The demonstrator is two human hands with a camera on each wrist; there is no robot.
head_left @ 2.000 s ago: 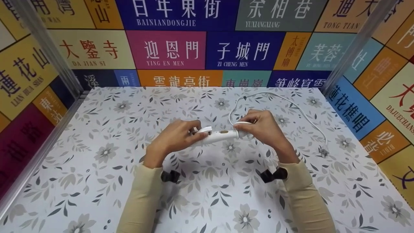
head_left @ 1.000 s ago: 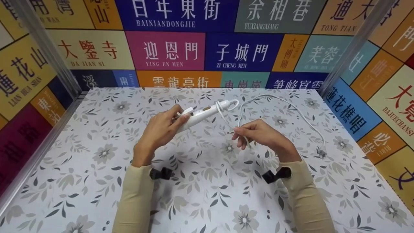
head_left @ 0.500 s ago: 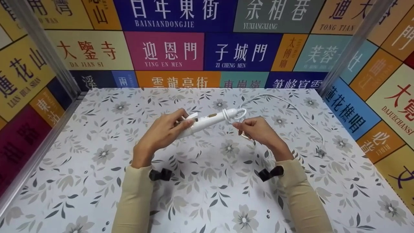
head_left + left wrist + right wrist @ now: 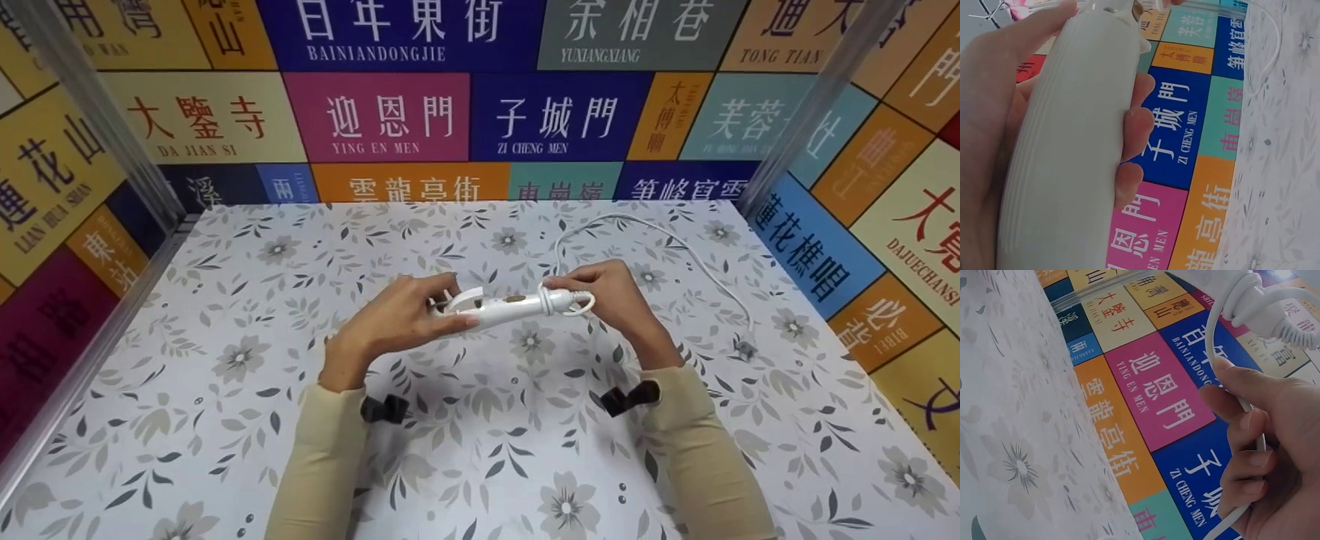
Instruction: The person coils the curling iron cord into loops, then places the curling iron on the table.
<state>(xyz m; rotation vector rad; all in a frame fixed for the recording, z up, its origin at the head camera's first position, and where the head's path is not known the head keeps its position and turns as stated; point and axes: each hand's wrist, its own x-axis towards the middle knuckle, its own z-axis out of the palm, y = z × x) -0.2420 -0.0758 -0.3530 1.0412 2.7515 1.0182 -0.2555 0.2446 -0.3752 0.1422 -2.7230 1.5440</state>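
A white curling iron (image 4: 514,309) with a thumb lever and a small gold button is held above the table in the head view. My left hand (image 4: 397,315) grips it at the lever end; in the left wrist view the fingers (image 4: 1139,132) wrap round its broad, ridged white body (image 4: 1067,146). Its white cord (image 4: 679,238) is looped round the tail end of the handle. At that end, my right hand (image 4: 615,296) pinches the cord, which runs through the curled fingers in the right wrist view (image 4: 1258,444).
The rest of the cord arcs over the flower-patterned table (image 4: 480,450) to a plug (image 4: 745,346) at the right. Colourful sign-printed panels (image 4: 382,116) stand behind and at both sides, with clear posts (image 4: 817,112) at the corners.
The right hand has drawn cord down from the handle, then brought it up and behind again; more turns now lie round the handle. The left hand has tilted the iron up and lowered it.
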